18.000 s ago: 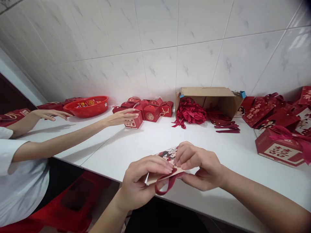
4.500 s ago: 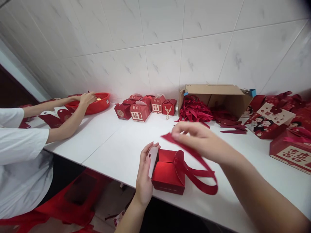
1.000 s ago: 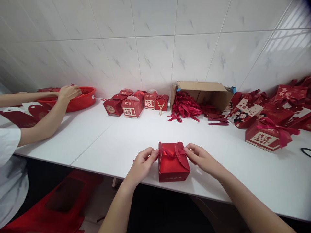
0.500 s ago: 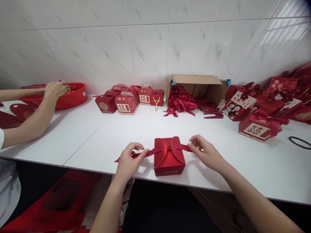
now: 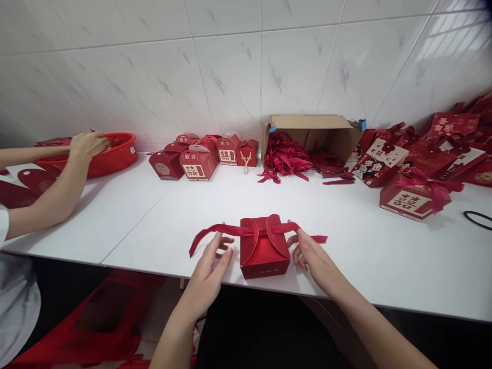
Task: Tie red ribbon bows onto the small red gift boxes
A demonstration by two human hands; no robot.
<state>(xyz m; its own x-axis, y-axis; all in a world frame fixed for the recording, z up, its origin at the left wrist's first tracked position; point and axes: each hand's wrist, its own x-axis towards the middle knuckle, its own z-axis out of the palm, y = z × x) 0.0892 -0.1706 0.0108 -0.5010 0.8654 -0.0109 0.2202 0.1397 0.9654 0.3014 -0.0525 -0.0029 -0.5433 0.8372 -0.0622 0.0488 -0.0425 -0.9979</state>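
Observation:
A red gift box point(image 5: 265, 251) stands on the white table in front of me, its two rounded flaps folded in on top. A red ribbon point(image 5: 226, 229) runs under the flaps, its ends sticking out on both sides. Left of the box is my left hand point(image 5: 213, 261), open with fingers apart, under the ribbon's left end. My right hand point(image 5: 311, 253) is close to the box's right side, its fingers loosely bent and apart. The ribbon's right end passes behind that hand and shows again beyond it.
A cardboard box point(image 5: 311, 123) with a heap of red ribbons point(image 5: 286, 156) lies against the tiled wall. Small red boxes point(image 5: 198, 164) stand left of it. A ribbon-tied box point(image 5: 415, 197) and red bags fill the right. A co-worker's arm point(image 5: 57, 200) reaches into a red basin point(image 5: 123, 156).
Both my hands have let go of the ribbon ends and moved lower, alongside the box. The ribbon's left end now arches freely, and its right end lies out past my hand.

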